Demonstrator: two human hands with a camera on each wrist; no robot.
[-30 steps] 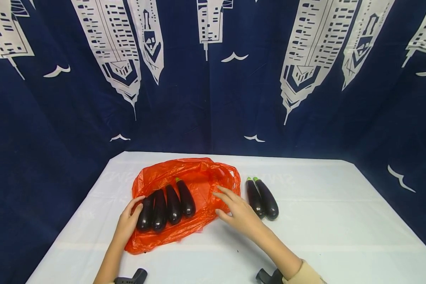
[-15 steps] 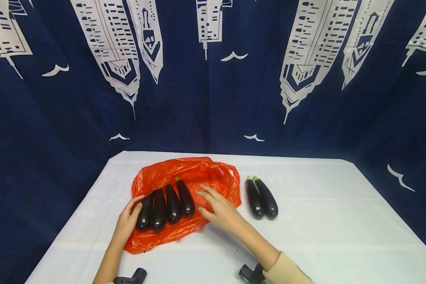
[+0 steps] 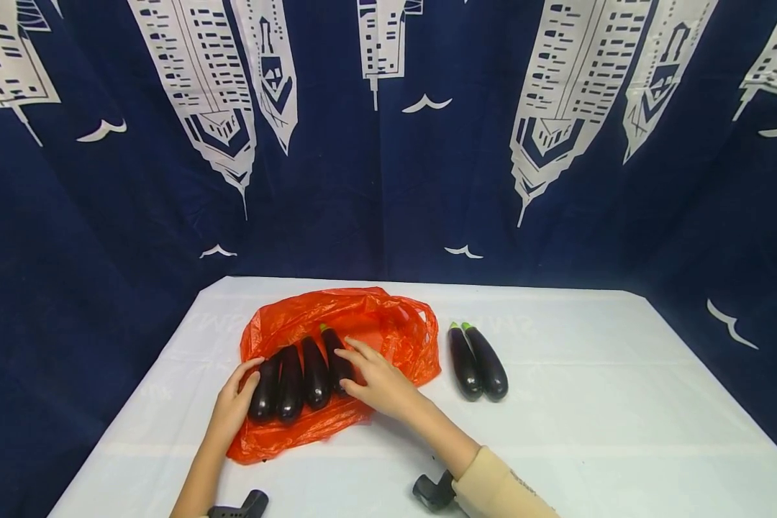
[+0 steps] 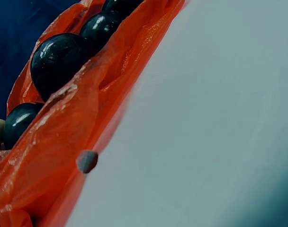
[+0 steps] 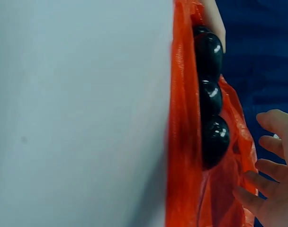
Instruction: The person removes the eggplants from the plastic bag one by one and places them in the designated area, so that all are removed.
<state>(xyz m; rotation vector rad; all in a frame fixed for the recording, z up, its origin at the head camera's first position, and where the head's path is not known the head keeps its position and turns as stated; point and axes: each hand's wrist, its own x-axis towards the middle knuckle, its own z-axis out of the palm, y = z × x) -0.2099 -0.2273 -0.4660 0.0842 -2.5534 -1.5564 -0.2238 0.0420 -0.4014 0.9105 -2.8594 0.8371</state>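
Observation:
Several dark purple eggplants lie side by side in an orange-red plastic bag (image 3: 285, 440) spread on its side. My left hand (image 3: 232, 404) rests at the bag's left side, fingers and thumb against the leftmost eggplant (image 3: 268, 392). My right hand (image 3: 382, 385) reaches in from the right, its fingers spread and slightly bent, with fingertips over the rightmost eggplant in the bag (image 3: 333, 344). In the right wrist view the right hand (image 5: 279, 172) shows spread fingers with nothing between them, beside the row's rounded ends. The left wrist view shows rounded eggplant ends (image 4: 58, 61) behind the bag's lower edge.
Two more eggplants, one (image 3: 464, 363) beside another (image 3: 488, 363), lie outside the bag to the right, green stem ends pointing away. All this is on a white-covered table (image 3: 596, 417). Behind it hangs a navy cloth (image 3: 388, 194) with white building prints.
My right hand has moved left from the bag's right side to the rightmost eggplant in the row. The left hand and the eggplants have stayed put.

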